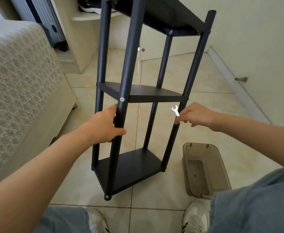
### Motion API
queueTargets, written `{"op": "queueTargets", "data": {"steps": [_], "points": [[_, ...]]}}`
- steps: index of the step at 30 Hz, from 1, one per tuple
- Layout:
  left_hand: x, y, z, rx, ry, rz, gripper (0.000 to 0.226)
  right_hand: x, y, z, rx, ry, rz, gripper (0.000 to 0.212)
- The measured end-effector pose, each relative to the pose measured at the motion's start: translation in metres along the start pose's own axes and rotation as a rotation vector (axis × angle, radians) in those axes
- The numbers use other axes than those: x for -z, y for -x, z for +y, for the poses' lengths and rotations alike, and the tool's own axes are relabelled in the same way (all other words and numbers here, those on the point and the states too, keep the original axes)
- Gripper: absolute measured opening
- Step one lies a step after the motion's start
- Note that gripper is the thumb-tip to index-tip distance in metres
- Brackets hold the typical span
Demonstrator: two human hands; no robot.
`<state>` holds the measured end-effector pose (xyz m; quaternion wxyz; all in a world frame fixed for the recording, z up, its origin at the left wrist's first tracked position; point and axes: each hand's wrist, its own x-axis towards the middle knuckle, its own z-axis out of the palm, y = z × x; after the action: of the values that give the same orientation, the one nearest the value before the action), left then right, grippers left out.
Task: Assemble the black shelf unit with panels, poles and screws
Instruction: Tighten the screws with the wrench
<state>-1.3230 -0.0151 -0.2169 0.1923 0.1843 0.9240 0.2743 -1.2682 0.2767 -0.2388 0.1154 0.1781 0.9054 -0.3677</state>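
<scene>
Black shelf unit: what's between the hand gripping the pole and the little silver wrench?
In the head view, one black back pole stands between the left hand and the small silver wrench; otherwise only beige floor tiles show.

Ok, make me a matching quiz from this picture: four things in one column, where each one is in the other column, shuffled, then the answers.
Things:
1. left hand
2. wrench
3. plastic box
4. black shoe

Places:
A. on the floor, right of the shelf unit
B. pinched in the right hand
C. gripping the front pole
D. on a ledge, top left

Pairs: 1-C, 2-B, 3-A, 4-D
</scene>
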Motion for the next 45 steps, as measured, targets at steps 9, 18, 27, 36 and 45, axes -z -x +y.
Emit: {"op": "queueTargets", "data": {"steps": [9,18,27,36,45], "points": [[0.007,0.001,-0.006,0.026,-0.041,0.018,0.054,0.021,-0.028,0.003,-0.137,-0.269,0.341,0.014],[0.010,-0.008,-0.021,0.113,-0.072,0.103,0.037,0.024,-0.026,-0.018,-0.002,-0.617,0.320,0.010],[0.023,-0.007,-0.048,0.229,0.047,0.344,0.051,0.008,-0.017,-0.062,0.030,-0.699,0.274,0.014],[0.034,-0.012,-0.073,0.295,0.246,0.528,0.053,0.027,0.015,-0.105,0.380,-0.709,0.172,0.021],[0.032,-0.020,-0.085,0.366,0.123,0.443,0.051,0.018,0.039,-0.120,0.452,-0.781,0.072,0.027]]}}
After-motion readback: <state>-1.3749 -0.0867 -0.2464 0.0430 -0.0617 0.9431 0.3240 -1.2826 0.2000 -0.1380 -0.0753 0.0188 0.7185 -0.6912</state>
